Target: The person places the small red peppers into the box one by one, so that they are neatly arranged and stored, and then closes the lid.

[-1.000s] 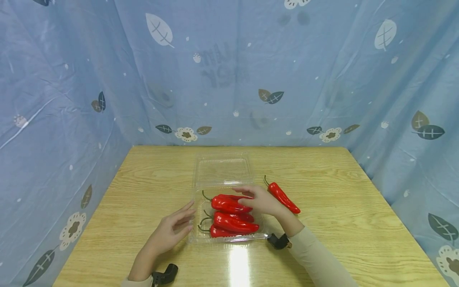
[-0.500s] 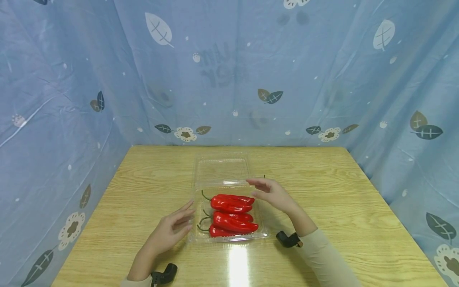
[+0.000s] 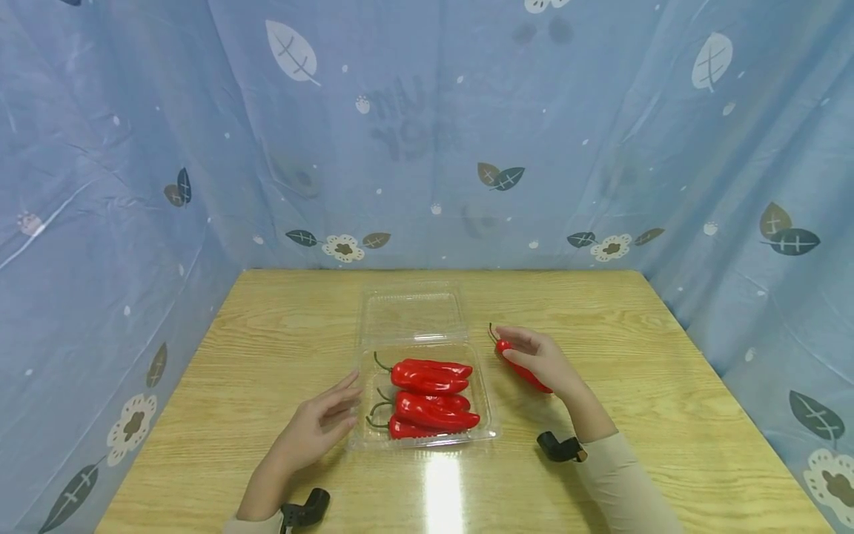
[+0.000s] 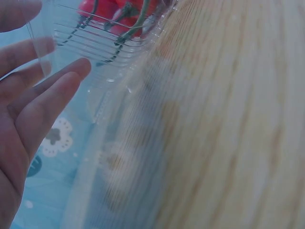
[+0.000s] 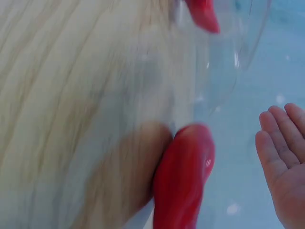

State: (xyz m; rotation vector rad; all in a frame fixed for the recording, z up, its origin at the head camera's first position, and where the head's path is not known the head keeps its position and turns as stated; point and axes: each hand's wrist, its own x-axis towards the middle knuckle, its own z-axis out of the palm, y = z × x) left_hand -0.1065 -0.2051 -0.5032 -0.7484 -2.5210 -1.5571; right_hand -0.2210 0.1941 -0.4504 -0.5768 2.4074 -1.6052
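In the head view several red peppers point(image 3: 434, 411) with green stems lie in a clear plastic box point(image 3: 489, 404), its lid folded back. My left hand point(image 3: 310, 434) is at the box's left side, fingers extended; the left wrist view shows the hand point(image 4: 28, 105) beside the clear wall. Over a lone red pepper point(image 3: 527, 373) on the table, right of the box, is my right hand point(image 3: 543, 363), fingers and thumb spread. In the right wrist view the hand point(image 5: 290, 167) stands apart from the pepper point(image 5: 181, 181), holding nothing.
The clear lid point(image 3: 414, 315) lies behind the box on the wooden table point(image 3: 287, 319). A blue patterned curtain point(image 3: 400, 148) stands behind the table and along both sides. Each wrist carries a black device.
My right hand has moved right, from above the peppers in the box to over the lone pepper on the table. The left hand has stayed at the box's left side.
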